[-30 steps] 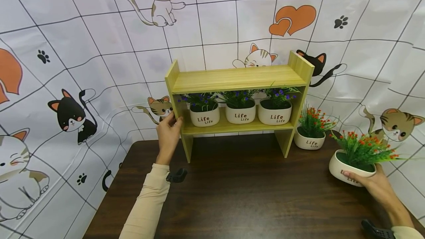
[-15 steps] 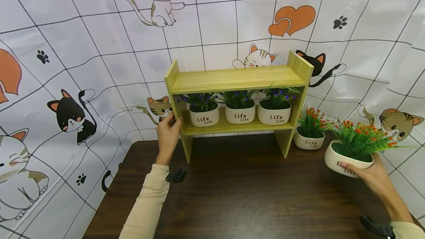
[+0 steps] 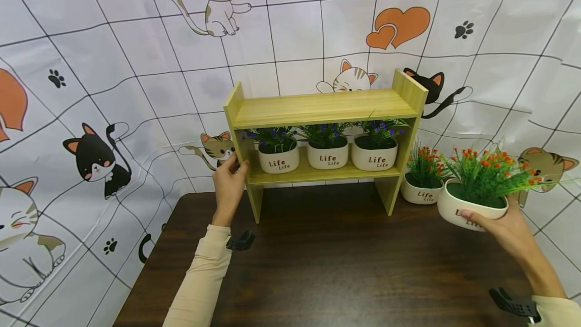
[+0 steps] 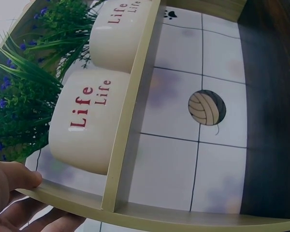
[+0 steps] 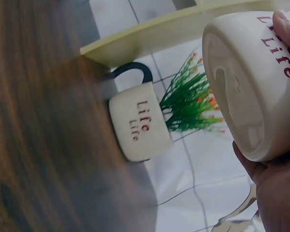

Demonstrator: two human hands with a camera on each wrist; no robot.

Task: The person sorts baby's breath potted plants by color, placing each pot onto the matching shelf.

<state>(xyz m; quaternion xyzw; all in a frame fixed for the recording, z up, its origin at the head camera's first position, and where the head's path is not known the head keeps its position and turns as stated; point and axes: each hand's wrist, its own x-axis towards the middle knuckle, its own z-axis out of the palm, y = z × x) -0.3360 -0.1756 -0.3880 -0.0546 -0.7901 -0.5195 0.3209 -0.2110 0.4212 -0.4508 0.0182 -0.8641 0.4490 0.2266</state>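
Observation:
My right hand (image 3: 513, 231) grips a white "Life" flowerpot (image 3: 469, 209) with orange-red artificial flowers, thumb across its front, lifted off the table. The pot's underside (image 5: 237, 96) shows in the right wrist view. My left hand (image 3: 230, 185) holds the left side panel of a small wooden shelf (image 3: 317, 107); its thumb (image 4: 26, 176) lies on the inner side, the fingers outside. Three white pots with purple flowers stand in a row on the shelf's lower board: left pot (image 3: 279, 159), middle pot (image 3: 328, 155), right pot (image 3: 374, 156).
Another white pot (image 3: 422, 192) with orange-red flowers stands on the dark wooden table (image 3: 340, 266), just right of the shelf. Behind it all hangs a white wall covering (image 3: 295, 39) with cat drawings. The shelf's upper board lies between two raised side panels.
My right hand has raised the orange-flowered pot and brought it slightly left, nearer the standing pot. My left hand stays on the shelf's side panel.

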